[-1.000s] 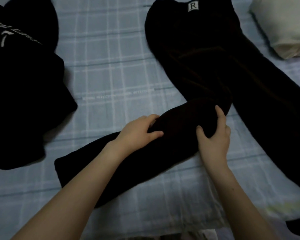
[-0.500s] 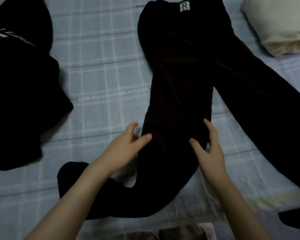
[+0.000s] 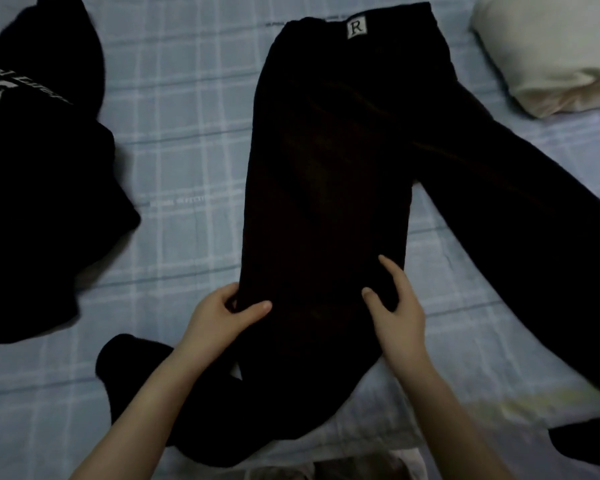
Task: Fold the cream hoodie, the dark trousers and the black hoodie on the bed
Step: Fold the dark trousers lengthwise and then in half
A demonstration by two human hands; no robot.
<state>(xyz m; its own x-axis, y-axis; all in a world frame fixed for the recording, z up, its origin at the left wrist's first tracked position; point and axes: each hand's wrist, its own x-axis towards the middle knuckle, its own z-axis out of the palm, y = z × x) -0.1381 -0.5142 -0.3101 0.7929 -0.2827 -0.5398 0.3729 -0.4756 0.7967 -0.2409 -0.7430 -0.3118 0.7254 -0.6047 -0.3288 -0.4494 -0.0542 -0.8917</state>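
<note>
Plaid sheet [image 3: 187, 133] bears dark trousers [image 3: 326, 168] (label [image 3: 356, 28] up); left hand [image 3: 219, 317] pinches one leg, right hand [image 3: 399, 317] presses it, fingers [image 3: 391, 273] apart.

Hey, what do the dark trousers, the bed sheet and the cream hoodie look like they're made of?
Dark trousers: soft, thick matte cloth, maybe fleece or corduroy; limp drape, no shine.
Bed sheet: thin woven cloth, probably cotton; flat, matte, pale blue check.
Cream hoodie: plump soft knit, perhaps a cotton blend; rounded folded edges, dull surface.
</note>
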